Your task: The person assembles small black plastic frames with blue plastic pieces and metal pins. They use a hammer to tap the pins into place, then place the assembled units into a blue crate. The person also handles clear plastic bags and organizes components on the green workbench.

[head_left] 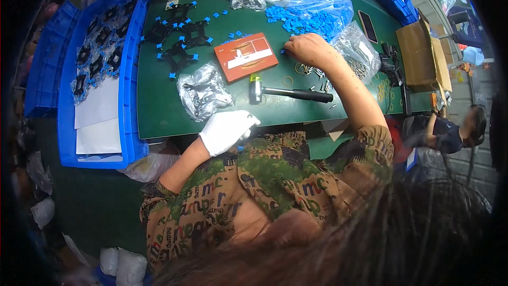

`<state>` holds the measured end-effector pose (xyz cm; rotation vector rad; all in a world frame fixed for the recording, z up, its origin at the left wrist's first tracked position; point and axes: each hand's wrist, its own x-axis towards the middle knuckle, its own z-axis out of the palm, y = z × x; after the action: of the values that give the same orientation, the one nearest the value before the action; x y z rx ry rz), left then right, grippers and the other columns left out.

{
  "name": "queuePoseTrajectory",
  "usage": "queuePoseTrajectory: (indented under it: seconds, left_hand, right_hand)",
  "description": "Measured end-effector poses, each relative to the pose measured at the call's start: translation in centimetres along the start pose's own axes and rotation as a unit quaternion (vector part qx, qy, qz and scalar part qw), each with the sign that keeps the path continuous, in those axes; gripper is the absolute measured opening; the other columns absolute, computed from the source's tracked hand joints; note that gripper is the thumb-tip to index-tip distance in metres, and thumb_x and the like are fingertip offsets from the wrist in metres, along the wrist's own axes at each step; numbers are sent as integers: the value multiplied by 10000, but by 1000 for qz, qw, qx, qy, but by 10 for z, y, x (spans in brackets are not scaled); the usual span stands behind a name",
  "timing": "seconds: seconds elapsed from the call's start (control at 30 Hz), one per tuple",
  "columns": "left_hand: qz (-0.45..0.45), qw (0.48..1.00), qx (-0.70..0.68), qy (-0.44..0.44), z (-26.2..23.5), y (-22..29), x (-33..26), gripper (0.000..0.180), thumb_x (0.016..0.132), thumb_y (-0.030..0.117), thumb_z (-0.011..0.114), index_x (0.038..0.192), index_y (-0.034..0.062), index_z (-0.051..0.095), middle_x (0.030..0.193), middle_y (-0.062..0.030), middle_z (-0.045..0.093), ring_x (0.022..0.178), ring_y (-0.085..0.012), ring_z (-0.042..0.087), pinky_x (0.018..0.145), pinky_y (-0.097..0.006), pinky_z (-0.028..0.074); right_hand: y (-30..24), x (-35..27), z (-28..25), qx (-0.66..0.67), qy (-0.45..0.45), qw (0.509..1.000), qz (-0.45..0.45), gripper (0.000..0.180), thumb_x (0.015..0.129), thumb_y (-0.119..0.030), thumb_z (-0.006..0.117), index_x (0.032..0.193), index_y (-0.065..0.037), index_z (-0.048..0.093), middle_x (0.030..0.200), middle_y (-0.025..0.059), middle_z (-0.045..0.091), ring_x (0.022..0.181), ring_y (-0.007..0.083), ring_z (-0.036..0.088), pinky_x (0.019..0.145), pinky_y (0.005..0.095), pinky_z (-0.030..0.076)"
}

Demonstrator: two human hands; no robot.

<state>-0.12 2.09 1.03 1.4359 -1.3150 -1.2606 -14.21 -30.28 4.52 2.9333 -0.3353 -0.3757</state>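
My left hand [226, 131], in a white glove, is closed at the table's near edge; whatever its fingers pinch is too small to make out. My bare right hand [312, 50] reaches over the table with its fingers pinched on a small blue plastic piece [283, 51]. A heap of similar blue pieces [304, 23] lies just beyond it. Between my hands are a rubber-headed hammer [296, 94] with a black handle and a reddish-brown box [246, 57]. A bagged part [202, 92] lies beyond my left hand. Small metal pins [319, 77] are scattered below my right wrist.
Black frames with blue corners [180, 55] lie at the far left. A blue crate [127, 111] holds bagged frames. Toward the right are a phone [367, 26], a bag of metal pins [357, 53], yellowish rings [383, 91] and a cardboard box [423, 55]. Another person [450, 132] is farther right.
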Motion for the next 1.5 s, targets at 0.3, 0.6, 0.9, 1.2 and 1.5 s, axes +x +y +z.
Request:
queuePoseTrajectory:
  seconds: [0.3,0.6,0.9,1.2,1.5]
  left_hand:
    - [-17,1000,12,-8,1,-5,1,277,1048,223,522,1094,36,721,774,-8,650,676,-92,579,648,-249,490]
    - [83,985,153,18,0,4,-6,293,1030,260,537,1081,47,731,771,-63,678,665,-142,620,663,-294,513]
    - [55,966,244,-64,3,9,-16,259,1012,270,527,987,79,699,793,-98,681,728,-288,671,669,-379,537]
    - [86,956,272,-71,9,1,-15,285,1013,321,507,898,104,651,814,-109,674,757,-330,668,655,-429,534]
    - [115,944,300,-75,12,-7,-16,253,988,302,547,863,105,645,787,-105,666,741,-330,661,645,-428,531]
  right_hand:
    - [-13,-13,-28,69,66,995,5,156,932,-225,606,1009,-110,678,948,133,699,923,335,698,787,463,549]
    - [-23,-19,-9,151,90,984,6,232,964,-263,626,1061,-59,674,960,143,695,903,364,679,772,461,545]
    - [-131,-84,-38,462,-55,882,-70,314,1013,-327,567,1055,-36,677,982,182,694,954,407,659,826,488,517]
    - [-155,-93,-45,482,-72,871,-71,276,1025,-281,533,1059,-33,650,975,202,681,947,433,642,819,518,502]
    - [-164,-94,-36,456,-71,884,-76,239,1027,-254,545,1062,-37,639,933,189,668,899,415,645,778,492,509]
